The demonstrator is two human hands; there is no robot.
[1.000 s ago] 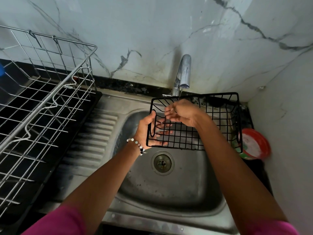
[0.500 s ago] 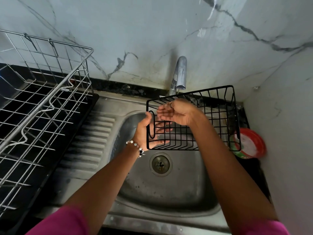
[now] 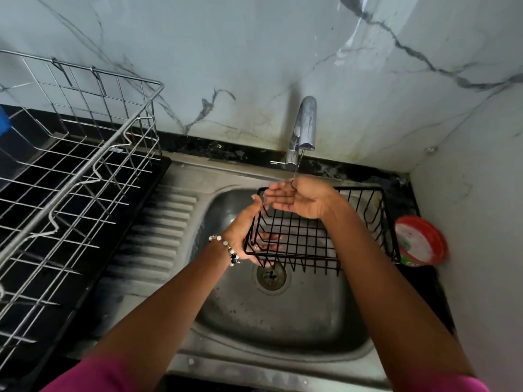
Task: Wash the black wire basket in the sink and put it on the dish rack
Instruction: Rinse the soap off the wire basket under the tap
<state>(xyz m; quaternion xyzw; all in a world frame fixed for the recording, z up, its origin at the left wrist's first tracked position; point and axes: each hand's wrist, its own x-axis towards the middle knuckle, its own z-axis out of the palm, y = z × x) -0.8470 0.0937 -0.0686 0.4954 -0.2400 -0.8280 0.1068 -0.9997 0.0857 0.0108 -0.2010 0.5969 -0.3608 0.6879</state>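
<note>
The black wire basket hangs tilted over the steel sink, just above the drain. My left hand grips its left end, thumb outside and fingers showing through the wires. My right hand is cupped palm-up over the basket's back rim, under a thin stream of water from the tap. It holds nothing. The wire dish rack stands on a black tray at the left.
A red-rimmed round tub sits on the counter right of the sink, close to the basket's right end. The ribbed drainboard lies between sink and rack. Marble walls close in behind and on the right. A blue object peeks in at far left.
The basket has tipped so its open side faces more upward and sits a little lower. My right hand has turned palm-up under the tap, where a thin stream now shows.
</note>
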